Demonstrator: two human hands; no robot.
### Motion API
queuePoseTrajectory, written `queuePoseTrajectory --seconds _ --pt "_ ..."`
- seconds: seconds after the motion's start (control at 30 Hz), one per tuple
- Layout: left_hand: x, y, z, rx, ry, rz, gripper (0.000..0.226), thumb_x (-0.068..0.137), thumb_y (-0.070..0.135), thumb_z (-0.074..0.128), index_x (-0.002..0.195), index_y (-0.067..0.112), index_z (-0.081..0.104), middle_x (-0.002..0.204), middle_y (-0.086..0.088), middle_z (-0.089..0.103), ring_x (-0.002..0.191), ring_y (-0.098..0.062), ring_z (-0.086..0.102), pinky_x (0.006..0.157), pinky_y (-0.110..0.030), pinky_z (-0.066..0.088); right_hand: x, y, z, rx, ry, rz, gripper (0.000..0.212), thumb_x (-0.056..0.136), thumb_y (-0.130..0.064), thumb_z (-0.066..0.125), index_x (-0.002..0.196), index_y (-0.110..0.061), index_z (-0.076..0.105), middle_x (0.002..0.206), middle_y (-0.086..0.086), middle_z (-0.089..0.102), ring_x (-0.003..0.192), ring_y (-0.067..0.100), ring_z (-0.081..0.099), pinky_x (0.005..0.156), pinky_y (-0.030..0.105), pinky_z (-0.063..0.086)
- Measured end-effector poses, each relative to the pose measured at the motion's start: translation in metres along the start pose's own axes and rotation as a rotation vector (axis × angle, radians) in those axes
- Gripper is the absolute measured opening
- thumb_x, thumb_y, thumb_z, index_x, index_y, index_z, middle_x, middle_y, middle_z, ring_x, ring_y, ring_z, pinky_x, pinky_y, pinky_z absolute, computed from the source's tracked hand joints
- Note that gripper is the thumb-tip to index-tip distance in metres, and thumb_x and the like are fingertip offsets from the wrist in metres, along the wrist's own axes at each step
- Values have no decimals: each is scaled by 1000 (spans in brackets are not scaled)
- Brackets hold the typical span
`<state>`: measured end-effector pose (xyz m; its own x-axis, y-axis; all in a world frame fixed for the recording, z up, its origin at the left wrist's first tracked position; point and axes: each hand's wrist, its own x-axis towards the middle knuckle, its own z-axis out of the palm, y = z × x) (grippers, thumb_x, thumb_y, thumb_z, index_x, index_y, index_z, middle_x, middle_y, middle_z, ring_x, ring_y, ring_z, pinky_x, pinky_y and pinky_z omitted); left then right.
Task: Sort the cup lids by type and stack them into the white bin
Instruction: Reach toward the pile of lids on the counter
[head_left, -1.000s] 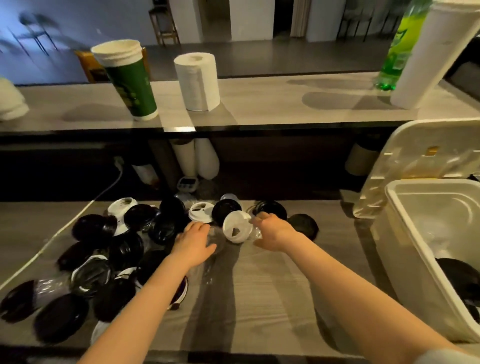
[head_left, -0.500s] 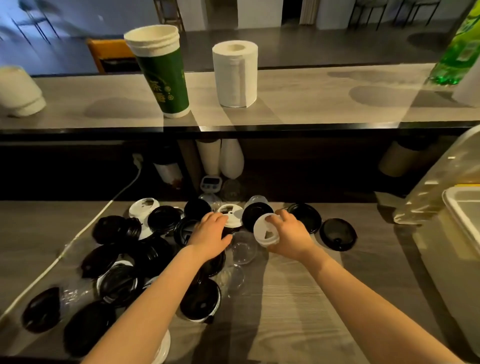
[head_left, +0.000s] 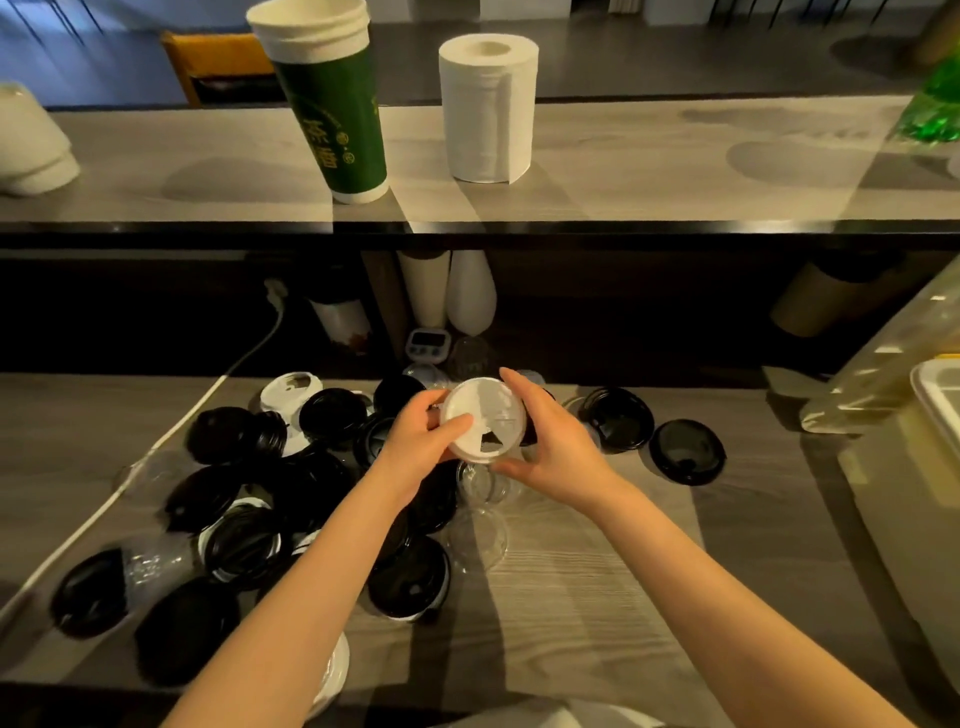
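I count two hands here, my left hand (head_left: 421, 441) and my right hand (head_left: 556, 452), gripping one white lid (head_left: 480, 421) between them; a second white lid (head_left: 291, 389) lies at the pile's far side; black lids (head_left: 332, 415) number at least a dozen, overlapping too much for an exact count; clear lids (head_left: 480, 540), at least three; one green cup stack (head_left: 337, 114); one paper roll (head_left: 488, 104); one timer (head_left: 426, 344).

The left grip (head_left: 415, 441) and right grip (head_left: 556, 447) are bare hands on bare forearms, with a fold of pale grey cloth (head_left: 561, 717) low between them.
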<state>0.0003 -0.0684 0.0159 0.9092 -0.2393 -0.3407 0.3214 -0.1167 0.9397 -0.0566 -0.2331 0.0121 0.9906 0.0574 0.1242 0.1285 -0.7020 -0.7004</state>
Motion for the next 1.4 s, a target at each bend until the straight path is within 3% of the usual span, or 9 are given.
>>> queuePoseTrajectory --seconds 0.13,0.3,0.4,0.53,0.8,0.9,1.07,1.23,1.4 --pt "-3 -11 -22 42 194 18 37 88 6 61 120 16 45 112 -8 59 102 -20 56 83 -35 51 -14 14 17 -81 12 33 70 84 -27 69 144 -18 34 148 0 37 136 17 36 109 27 33" --pt "-11 -19 -39 70 281 14 43 87 7 62 126 13 44 114 -7 58 105 -22 55 95 -42 48 -32 37 42 -523 -357 -49 49 94 -32 49 139 -17 42 158 7 15 147 25 7 118 44 17" --pt "-15 -20 -40 83 283 27 43 87 8 63 125 14 44 113 -7 59 105 -22 56 95 -43 48 -28 41 50 -605 -414 -58 40 95 -24 49 133 -12 49 156 10 22 146 28 11 116 44 21" --pt "-19 -15 -37 84 283 56 47 87 8 63 129 13 43 112 -6 60 106 -23 57 94 -44 49 -26 46 50 -449 -202 -86 19 82 -9 64 102 -8 65 119 12 63 129 36 45 92 49 50" --pt "-29 6 -5 50 254 198 43 85 7 64 123 16 46 110 -1 60 100 -16 59 84 -33 52 -38 28 -17 104 103 156 15 94 -7 49 105 -11 58 85 -9 56 79 13 55 72 29 46" --pt "-31 15 20 46 226 253 39 85 7 65 116 23 47 105 4 61 95 -9 60 77 -26 50 -46 25 -52 171 138 213 18 93 -13 53 111 -11 53 82 1 56 75 17 54 72 35 48" --pt "-40 33 76 31 169 305 38 84 6 65 113 23 47 101 11 59 94 -6 59 78 -27 51 -72 28 -111 196 162 246 65 73 -17 78 124 -30 41 85 -6 48 70 6 49 64 20 43" --pt "-51 48 144 38 39 359 38 85 8 65 114 23 47 111 2 59 99 -10 59 79 -23 53 -108 47 -170 171 337 224 55 76 -15 77 113 -33 41 92 -8 52 64 5 53 60 17 47" --pt "-62 59 215 25 -76 369 37 84 11 66 111 31 50 111 1 61 101 -14 61 85 -35 53 -150 79 -230 161 468 226 55 76 -17 77 121 -32 50 102 -10 58 92 2 57 78 18 51"
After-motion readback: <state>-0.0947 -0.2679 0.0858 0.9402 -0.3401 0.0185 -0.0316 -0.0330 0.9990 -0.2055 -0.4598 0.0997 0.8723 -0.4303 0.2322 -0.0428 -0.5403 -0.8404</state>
